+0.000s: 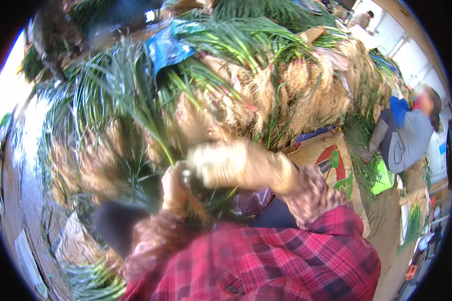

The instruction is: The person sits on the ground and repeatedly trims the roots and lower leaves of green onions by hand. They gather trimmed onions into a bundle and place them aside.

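Observation:
My left hand is closed around the lower stems of a bunch of green onions. Their long green leaves point up and away from me, and pale roots hang below the hand. My right hand, in what looks like a pale glove, is blurred by motion just right of the left hand. Whether it holds anything cannot be told. Beyond both hands lies a long heap of rooted green onions, roots towards me and leaves away. A blue plastic sheet lies on the heap.
A printed paper sack stands to the right, near a bright green object. A seated person is at the far right, another person at the back. More onions lie at the lower left beside the wet floor.

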The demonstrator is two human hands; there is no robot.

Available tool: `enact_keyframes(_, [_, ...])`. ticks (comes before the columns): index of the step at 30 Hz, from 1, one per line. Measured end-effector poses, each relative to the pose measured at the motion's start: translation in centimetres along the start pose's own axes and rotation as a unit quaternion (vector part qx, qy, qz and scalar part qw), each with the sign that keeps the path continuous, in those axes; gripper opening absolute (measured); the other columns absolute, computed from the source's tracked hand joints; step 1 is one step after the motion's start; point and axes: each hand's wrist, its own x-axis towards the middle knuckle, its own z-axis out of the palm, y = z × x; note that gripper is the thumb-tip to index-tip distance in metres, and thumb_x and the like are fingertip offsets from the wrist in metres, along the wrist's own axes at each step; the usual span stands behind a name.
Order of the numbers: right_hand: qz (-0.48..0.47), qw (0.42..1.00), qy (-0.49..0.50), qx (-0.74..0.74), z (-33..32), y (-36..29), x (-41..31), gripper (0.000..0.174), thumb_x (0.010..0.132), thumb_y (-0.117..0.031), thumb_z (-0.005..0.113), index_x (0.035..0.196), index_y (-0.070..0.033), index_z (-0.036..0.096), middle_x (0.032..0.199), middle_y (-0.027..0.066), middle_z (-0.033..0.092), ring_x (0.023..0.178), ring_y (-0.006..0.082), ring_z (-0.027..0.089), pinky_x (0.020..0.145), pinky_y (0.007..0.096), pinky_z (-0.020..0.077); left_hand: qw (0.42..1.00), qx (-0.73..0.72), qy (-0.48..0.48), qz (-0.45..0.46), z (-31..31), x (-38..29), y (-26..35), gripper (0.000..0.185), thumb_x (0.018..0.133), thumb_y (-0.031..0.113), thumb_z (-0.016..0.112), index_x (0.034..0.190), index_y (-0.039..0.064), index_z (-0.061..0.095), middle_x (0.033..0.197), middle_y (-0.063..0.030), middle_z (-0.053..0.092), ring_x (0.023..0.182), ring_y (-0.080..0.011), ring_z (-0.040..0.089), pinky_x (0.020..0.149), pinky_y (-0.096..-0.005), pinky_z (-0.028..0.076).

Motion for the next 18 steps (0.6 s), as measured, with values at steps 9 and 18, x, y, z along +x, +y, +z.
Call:
enact_keyframes(9, [0.436, 0.81, 0.202, -0.335, -7.2, 19.7, -1.7, 0.034, 0.088, -0.034, 0.054, 0.104, -0.006, 0.063, 0.097, 0.0116, 0.064, 0.074, 0.0213, 0.06, 0.074, 0.0349, 0.0485, 0.973, -0.073, -0.194, -0.101, 1.7, -0.9, 1.2, 0.021, 0.088, 0.013, 0.055, 0.104, 0.001, 0.063, 0.062, 0.0035, 0.053, 0.042, -0.0042, 0.036, 0.038, -0.0178, 0.025])
enact_keyframes(18, [0.285, 0.849, 0.444, 0.023, -10.8, 16.5, -2.0, 0.013, 0.087, -0.013, 0.059, 0.08, -0.003, 0.063, 0.069, 0.0089, 0.061, 0.055, 0.0164, 0.056, 0.05, 0.026, 0.0476, 0.972, -0.154, -0.17, 0.04, 0.6, -1.1, 6.4, 0.031, 0.087, 0.016, 0.059, 0.111, -0.004, 0.057, 0.058, 0.0032, 0.051, 0.04, -0.002, 0.037, 0.035, -0.0161, 0.024])
